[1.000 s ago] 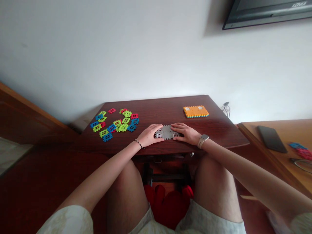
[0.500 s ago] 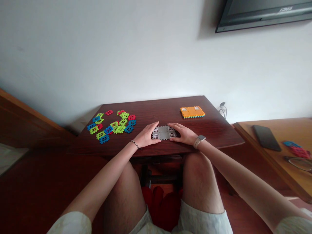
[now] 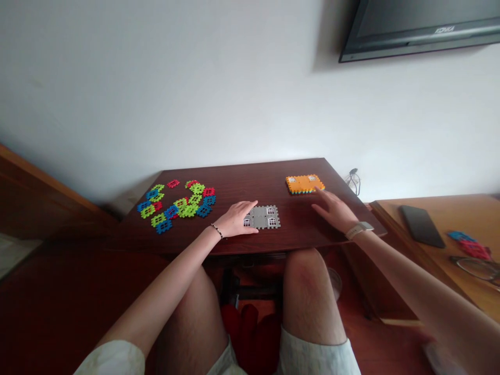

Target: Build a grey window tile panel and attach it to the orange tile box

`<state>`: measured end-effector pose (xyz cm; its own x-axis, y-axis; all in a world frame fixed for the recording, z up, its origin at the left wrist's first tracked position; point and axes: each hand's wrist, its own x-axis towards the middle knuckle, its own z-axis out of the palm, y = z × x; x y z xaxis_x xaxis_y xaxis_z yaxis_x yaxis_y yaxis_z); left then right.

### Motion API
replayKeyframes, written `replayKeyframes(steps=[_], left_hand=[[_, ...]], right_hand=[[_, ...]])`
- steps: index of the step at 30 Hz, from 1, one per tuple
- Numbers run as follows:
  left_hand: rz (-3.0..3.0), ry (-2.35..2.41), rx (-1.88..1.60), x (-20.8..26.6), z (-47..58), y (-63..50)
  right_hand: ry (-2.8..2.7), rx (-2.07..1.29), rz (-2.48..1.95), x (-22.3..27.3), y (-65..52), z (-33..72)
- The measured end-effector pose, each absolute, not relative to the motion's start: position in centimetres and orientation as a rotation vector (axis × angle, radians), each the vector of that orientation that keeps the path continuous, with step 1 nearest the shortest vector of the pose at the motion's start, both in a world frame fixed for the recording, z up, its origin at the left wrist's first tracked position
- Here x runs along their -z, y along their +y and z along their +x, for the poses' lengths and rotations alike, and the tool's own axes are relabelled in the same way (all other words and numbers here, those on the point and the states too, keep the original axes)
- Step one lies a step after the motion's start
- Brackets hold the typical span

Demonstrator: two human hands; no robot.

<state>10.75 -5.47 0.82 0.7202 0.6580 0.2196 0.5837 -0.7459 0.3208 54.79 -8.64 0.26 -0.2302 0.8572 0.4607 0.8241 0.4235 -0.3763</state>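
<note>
A grey toothed toy building panel [image 3: 262, 217] with white window inserts lies at the table's front middle. My left hand [image 3: 236, 219] grips its left end, thumb on the near edge and fingers on the far edge, covering part of the left windows. To the right, my right hand [image 3: 335, 211] reaches over the table, holding nothing, its fingers apart. Its fingertips are close to a stack of toothed panels [image 3: 304, 183], orange on top with white windows and a turquoise layer below; whether they touch it I cannot tell.
Several red, green and blue toothed window pieces [image 3: 187, 205] lie spread at the table's left. A side desk [image 3: 406, 265] on the right bears a black phone-like slab [image 3: 421, 226] and glasses [image 3: 474, 266]. A television [image 3: 422, 31] hangs on the wall.
My right hand has let go of the grey panel and moved right, towards the orange-topped stack. The left hand has stayed at the panel's left end. The view has shifted slightly.
</note>
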Motion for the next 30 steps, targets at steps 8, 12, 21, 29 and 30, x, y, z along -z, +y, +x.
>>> replayKeyframes(steps=[8,12,21,29,30], left_hand=[[2.663,0.935,-0.514,-0.6,10.8,-5.2],[2.664,0.953,-0.522,-0.7,11.1,-5.2],[2.680,0.991,-0.583,-1.3,13.0,-5.1],[2.660,0.994,-0.732,-2.2,18.0,-2.4],[2.655,0.984,-0.751,-2.3,18.9,-1.7]], right_hand=[[-2.066,0.084,-1.631,1.6,-7.1,62.5],[-2.091,0.089,-1.631,2.4,-6.9,62.1],[-2.084,0.104,-1.677,2.3,-7.1,62.3],[-2.066,0.097,-1.693,2.3,-7.2,61.9],[-2.064,0.096,-1.697,2.3,-7.2,61.9]])
